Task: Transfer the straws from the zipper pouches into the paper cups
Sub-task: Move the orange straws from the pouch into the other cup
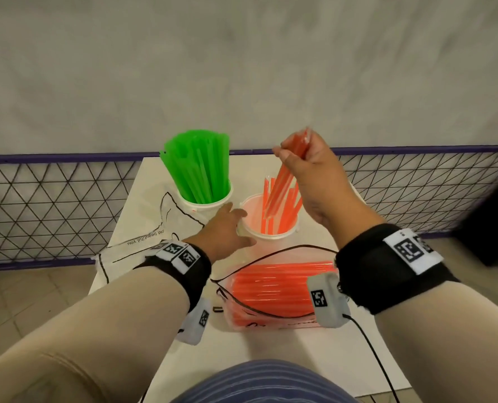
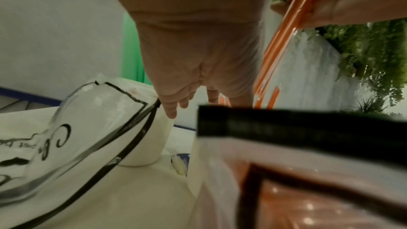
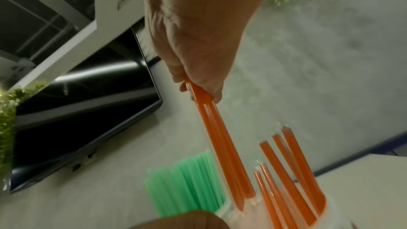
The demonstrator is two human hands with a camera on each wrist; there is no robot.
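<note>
A white paper cup [image 1: 271, 231] with several orange straws [image 1: 285, 216] stands mid-table. My right hand [image 1: 303, 170] pinches a few orange straws [image 3: 220, 137] by their upper ends above it, their lower ends dipping inside the rim. My left hand [image 1: 227, 228] grips that cup's left side, fingers between the two cups. Behind it to the left, a second paper cup [image 1: 205, 205] is packed with green straws [image 1: 198, 167]. A clear zipper pouch [image 1: 274, 289], open and full of orange straws, lies near me. An empty pouch [image 1: 143, 231] lies flat on the left.
The small white table [image 1: 271, 350] ends close to me, where my lap shows. A purple-framed wire mesh fence [image 1: 52, 210] runs behind it against a grey wall. A black cable [image 1: 372, 353] trails from my right wrist camera.
</note>
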